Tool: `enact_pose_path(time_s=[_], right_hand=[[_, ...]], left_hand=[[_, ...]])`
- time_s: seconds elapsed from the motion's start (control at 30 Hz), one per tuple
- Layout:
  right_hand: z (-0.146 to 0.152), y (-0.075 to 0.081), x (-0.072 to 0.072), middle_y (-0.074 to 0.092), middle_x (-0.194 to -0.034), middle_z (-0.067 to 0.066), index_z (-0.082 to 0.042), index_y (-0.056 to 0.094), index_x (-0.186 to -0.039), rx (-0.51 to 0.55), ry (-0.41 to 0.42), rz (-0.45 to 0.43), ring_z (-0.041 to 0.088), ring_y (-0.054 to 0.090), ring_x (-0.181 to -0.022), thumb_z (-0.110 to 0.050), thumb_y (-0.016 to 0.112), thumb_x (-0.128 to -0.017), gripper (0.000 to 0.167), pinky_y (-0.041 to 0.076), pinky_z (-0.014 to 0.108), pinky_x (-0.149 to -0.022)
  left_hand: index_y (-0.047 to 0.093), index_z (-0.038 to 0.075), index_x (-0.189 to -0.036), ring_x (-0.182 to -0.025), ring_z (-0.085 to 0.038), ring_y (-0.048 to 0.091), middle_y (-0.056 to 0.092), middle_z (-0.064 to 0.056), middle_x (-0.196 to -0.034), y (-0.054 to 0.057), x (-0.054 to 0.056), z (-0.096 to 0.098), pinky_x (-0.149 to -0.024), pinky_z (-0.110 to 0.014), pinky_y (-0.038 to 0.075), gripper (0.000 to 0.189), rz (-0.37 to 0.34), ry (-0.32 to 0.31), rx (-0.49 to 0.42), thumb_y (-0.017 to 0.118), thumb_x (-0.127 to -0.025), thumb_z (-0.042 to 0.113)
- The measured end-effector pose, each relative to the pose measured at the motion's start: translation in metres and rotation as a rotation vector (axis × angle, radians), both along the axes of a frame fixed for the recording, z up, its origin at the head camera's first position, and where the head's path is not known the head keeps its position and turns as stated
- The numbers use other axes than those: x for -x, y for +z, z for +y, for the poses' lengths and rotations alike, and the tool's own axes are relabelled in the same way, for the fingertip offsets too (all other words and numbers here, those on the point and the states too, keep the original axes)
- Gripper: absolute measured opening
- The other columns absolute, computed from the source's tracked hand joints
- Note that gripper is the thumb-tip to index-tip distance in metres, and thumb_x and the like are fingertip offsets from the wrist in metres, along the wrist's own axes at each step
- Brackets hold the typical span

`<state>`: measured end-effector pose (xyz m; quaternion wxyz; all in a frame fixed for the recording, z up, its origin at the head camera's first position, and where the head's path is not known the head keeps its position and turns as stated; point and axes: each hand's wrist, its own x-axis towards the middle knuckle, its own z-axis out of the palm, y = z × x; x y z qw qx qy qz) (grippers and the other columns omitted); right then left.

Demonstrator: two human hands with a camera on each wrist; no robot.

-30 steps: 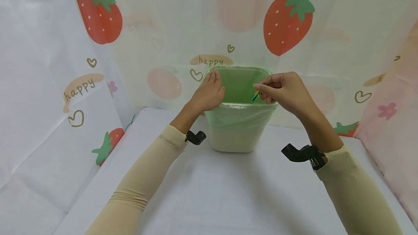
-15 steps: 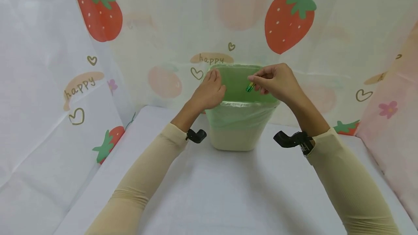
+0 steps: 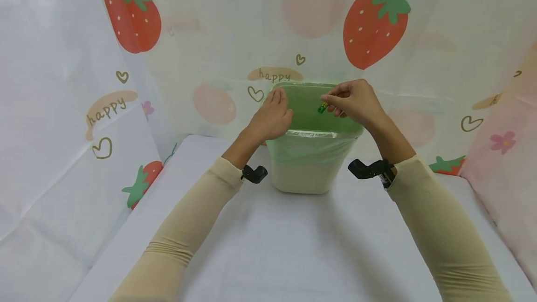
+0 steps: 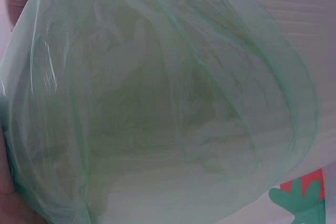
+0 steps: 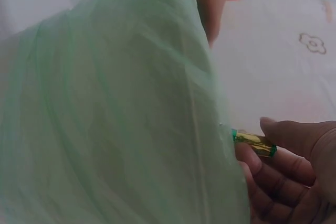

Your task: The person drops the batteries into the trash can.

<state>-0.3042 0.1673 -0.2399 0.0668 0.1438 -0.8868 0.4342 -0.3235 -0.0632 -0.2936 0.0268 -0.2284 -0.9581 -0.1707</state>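
A light trash bin point(image 3: 303, 176) with a pale green bag point(image 3: 312, 150) folded over its rim stands upright at the table's middle. My left hand point(image 3: 271, 118) holds the bin's left rim through the bag; parts of that hand show at the left edge of the left wrist view. Above the bin's opening, toward its right side, my right hand point(image 3: 354, 100) pinches a small green and gold battery point(image 5: 254, 143) between thumb and fingers. The battery point(image 3: 322, 107) tilts downward in the head view. The bin's bottom inside is hidden by its front wall.
A white cloth covers the table point(image 3: 268, 250). Behind it hangs a curtain point(image 3: 235, 27) printed with strawberries and hearts, close to the bin's back. More printed sheets point(image 3: 54, 106) enclose the sides. A black camera mount sits on each wrist.
Over the last second my right hand has moved left and slightly up, carrying the battery further over the bin's opening. My left hand keeps its place on the rim.
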Motion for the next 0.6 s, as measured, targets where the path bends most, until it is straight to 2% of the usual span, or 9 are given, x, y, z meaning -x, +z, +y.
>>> enact_pose_path(time_s=[0.33,0.47,0.6], right_hand=[[0.0016,-0.0045,0.0075,0.073,-0.084,0.012,0.002,0.075,-0.107,-0.019,-0.003,-0.016,0.021,0.068,-0.064,-0.030,0.071,-0.098,0.033,0.059,0.029,-0.062],[0.0036,-0.0049,0.0052,0.074,-0.086,0.015,0.001,0.075,-0.105,-0.008,-0.009,-0.016,0.018,0.068,-0.062,-0.029,0.070,-0.098,0.032,0.058,0.028,-0.061],[0.0050,-0.0044,0.0028,0.073,-0.081,0.009,0.000,0.075,-0.103,-0.007,-0.011,-0.014,0.013,0.066,-0.060,-0.030,0.070,-0.098,0.031,0.057,0.025,-0.059]], left_hand=[[-0.003,-0.009,-0.158,-0.156,-0.032,-0.010,-0.007,-0.024,-0.167,-0.0001,0.0001,0.0018,-0.125,-0.034,-0.005,0.064,-0.002,0.003,0.005,0.018,-0.111,0.029],[-0.003,-0.009,-0.158,-0.156,-0.031,-0.011,-0.007,-0.023,-0.168,0.0005,-0.0009,0.0020,-0.125,-0.034,-0.005,0.064,-0.005,0.005,0.000,0.018,-0.111,0.029],[-0.002,-0.009,-0.158,-0.156,-0.031,-0.010,-0.007,-0.023,-0.168,0.0017,-0.0021,0.0016,-0.125,-0.034,-0.005,0.064,-0.006,0.010,0.003,0.017,-0.111,0.029]])
